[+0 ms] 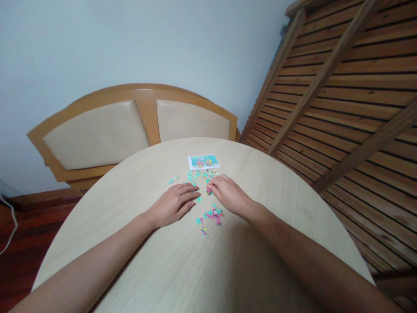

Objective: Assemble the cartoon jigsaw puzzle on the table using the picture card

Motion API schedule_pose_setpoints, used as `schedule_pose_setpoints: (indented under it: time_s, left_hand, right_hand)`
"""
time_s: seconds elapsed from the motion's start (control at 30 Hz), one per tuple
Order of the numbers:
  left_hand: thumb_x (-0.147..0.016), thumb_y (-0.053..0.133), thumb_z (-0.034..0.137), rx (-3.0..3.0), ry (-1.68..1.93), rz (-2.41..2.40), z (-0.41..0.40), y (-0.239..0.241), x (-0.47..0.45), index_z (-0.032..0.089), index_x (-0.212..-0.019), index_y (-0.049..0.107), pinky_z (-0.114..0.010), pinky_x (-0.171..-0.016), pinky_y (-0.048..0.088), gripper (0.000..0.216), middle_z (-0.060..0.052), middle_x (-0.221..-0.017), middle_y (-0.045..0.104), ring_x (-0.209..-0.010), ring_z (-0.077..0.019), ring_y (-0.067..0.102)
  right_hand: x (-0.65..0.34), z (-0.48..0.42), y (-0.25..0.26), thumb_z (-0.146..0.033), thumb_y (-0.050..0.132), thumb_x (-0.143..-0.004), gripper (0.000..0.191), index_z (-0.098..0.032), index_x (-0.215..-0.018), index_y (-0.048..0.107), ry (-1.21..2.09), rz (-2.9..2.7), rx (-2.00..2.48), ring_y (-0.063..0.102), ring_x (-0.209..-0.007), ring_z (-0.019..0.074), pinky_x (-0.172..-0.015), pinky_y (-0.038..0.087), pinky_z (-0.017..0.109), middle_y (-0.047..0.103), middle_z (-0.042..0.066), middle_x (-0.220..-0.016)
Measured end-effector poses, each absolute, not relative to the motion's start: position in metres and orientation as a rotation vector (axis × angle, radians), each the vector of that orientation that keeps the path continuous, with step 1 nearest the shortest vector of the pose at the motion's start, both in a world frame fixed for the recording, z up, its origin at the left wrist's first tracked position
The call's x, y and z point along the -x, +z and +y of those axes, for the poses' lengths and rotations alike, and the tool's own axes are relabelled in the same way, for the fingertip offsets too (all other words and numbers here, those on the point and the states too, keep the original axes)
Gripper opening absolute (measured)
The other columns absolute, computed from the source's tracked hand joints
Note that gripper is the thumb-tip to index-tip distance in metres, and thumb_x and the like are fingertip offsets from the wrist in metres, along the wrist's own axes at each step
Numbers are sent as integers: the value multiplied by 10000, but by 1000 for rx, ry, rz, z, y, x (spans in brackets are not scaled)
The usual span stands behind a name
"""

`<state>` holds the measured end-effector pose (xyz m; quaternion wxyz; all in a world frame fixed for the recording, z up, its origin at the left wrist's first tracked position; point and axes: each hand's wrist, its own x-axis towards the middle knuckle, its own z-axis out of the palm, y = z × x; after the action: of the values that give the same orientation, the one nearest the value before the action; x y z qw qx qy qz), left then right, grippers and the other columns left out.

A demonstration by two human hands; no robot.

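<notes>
My right hand is closed in a pinch at a small pink puzzle piece, partly covered by its fingertips. Flat on the table lies my left hand, fingers stretched out, their tips beside a few loose pieces. Just beyond both hands is a scattered heap of mostly turquoise puzzle pieces. Nearer to me, a partly joined cluster shows a pink cartoon starfish. A small colourful piece or pair sits below that cluster. Behind the heap lies a picture card with a pink and a yellow cartoon figure.
Everything rests on a round, pale wooden table. A small group of pieces lies apart at the left of the heap. Past the table stands a wooden headboard with cream panels; slatted wood leans at the right.
</notes>
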<state>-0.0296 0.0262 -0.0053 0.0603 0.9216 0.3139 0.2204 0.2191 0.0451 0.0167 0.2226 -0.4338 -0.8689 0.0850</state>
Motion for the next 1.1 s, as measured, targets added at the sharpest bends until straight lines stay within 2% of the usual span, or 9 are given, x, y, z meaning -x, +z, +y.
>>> schedule_pose_setpoints:
  time_s: [0.1,0.2,0.43,0.6,0.67,0.8,1.1]
  left_hand:
    - [-996,568,347,-2525,866,1098,10,0,13,221,-1186,675,-415,-983,510,251,-73,-1164,730,-1080,-229,664]
    - [-959,615,366,-2326,896,1244,-5,2,-2,221,-1046,711,-377,-863,525,195,-50,-1001,757,-935,-224,685]
    - [-951,603,313,-2118,887,1160,-11,-1,-9,189,-898,717,-267,-722,494,176,-18,-822,729,-763,-162,659]
    - [-951,577,246,-2169,886,1120,-14,2,-9,185,-892,682,-263,-725,481,135,-12,-825,713,-765,-156,640]
    - [-965,556,236,-2190,884,1076,-15,3,-10,186,-891,672,-264,-727,479,146,-13,-829,710,-764,-154,633]
    - [-984,541,245,-2231,848,1041,-16,4,-10,193,-905,689,-277,-743,489,176,-23,-834,715,-777,-165,630]
    - [-985,536,236,-2259,805,1021,-16,3,-8,203,-928,706,-304,-802,513,183,-31,-889,745,-837,-175,655]
  right_hand:
    - [-221,28,17,-188,541,-1006,189,-181,-897,695,304,-2363,1192,600,-996,226,-918,445,360,707,64,-939]
    - [-220,13,13,-171,539,-1001,183,-182,-905,695,336,-2344,1152,597,-992,224,-909,453,359,703,62,-924]
    - [-211,-5,6,-180,566,-995,153,-175,-913,695,395,-2309,1061,606,-977,222,-910,464,357,714,56,-907]
    - [-230,-4,13,-198,540,-1010,181,-172,-944,707,448,-2371,947,627,-948,207,-923,474,368,722,58,-928]
    - [-244,-5,15,-244,588,-987,151,-172,-1026,715,475,-2431,852,626,-1028,215,-970,469,385,723,74,-1027]
    - [-263,-6,13,-327,738,-873,358,-218,-1212,702,516,-2557,815,575,-1214,259,-1073,426,445,669,99,-1269]
    - [-253,-7,1,-332,661,-941,276,-218,-1190,701,384,-2531,931,578,-1213,262,-1054,442,460,677,97,-1254]
